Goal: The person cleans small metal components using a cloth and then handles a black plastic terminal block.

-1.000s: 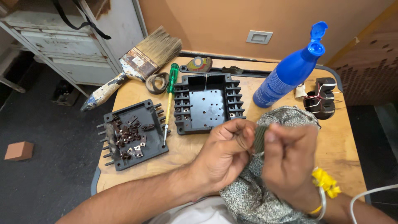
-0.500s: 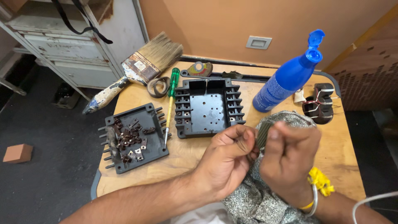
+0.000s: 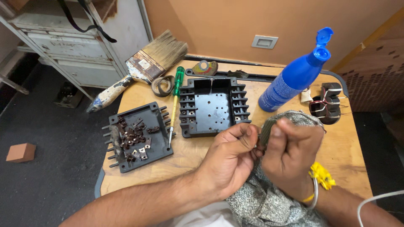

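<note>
A small dark part (image 3: 257, 147), too small to make out clearly, is pinched between the fingertips of both hands just above the near edge of a small wooden table (image 3: 185, 157), towards its right side. The left hand (image 3: 229, 162) curls its fingers narrowly, thumb and forefinger closed on the part; the right hand (image 3: 290, 155) is bunched almost into a fist, its fingertips meeting the left hand's at the same spot. A patterned grey cloth (image 3: 261, 201) lies under and behind both hands, draping over the near edge. Just beyond the left hand sits an open black plastic housing (image 3: 212, 107) with finned sides, near the table's middle. To its left lies a green-handled screwdriver (image 3: 174, 103), and further left a second black housing half (image 3: 136, 136) holding a heap of small rusty metal terminals (image 3: 132, 138), close to the left edge. A blue plastic bottle (image 3: 294, 75) with its flip cap open stands tilted near the far right, beside a small wire-wound coil block (image 3: 326, 103). A worn paintbrush (image 3: 141, 69) overhangs the far left corner.
</note>
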